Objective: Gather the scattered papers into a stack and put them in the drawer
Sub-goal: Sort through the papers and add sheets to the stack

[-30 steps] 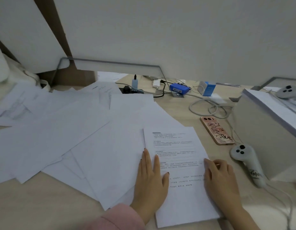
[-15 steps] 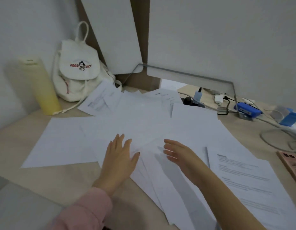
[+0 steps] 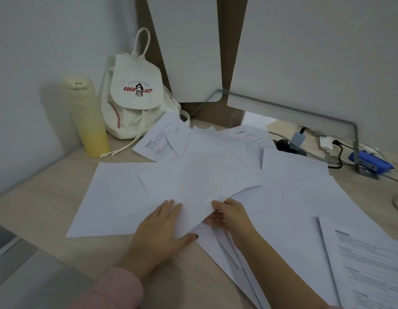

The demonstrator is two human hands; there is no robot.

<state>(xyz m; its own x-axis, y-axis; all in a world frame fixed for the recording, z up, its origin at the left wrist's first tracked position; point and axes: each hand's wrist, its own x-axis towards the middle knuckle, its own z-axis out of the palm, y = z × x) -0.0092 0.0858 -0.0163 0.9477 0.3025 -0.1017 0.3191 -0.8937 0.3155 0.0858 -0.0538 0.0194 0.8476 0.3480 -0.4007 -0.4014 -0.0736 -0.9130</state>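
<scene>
A pale yellow bottle (image 3: 89, 117) stands at ten o'clock on the wooden surface (image 3: 37, 204). Just to its right, a white drawstring backpack (image 3: 135, 97) leans against the wall at eleven o'clock. The papers (image 3: 289, 197) lie spread in an overlapping fan from the centre out towards four o'clock, none of them squared up. The left hand (image 3: 162, 230), at six o'clock, lies flat with straight fingers on the sheets. Just beside it, the right hand (image 3: 231, 217) pinches the near edge of a lifted sheet (image 3: 207, 175), thumb above and fingers beneath. The two hands are close together but not touching. A printed page (image 3: 371, 264) lies at four o'clock, and a blue device (image 3: 369, 162) among cables at two o'clock.
</scene>
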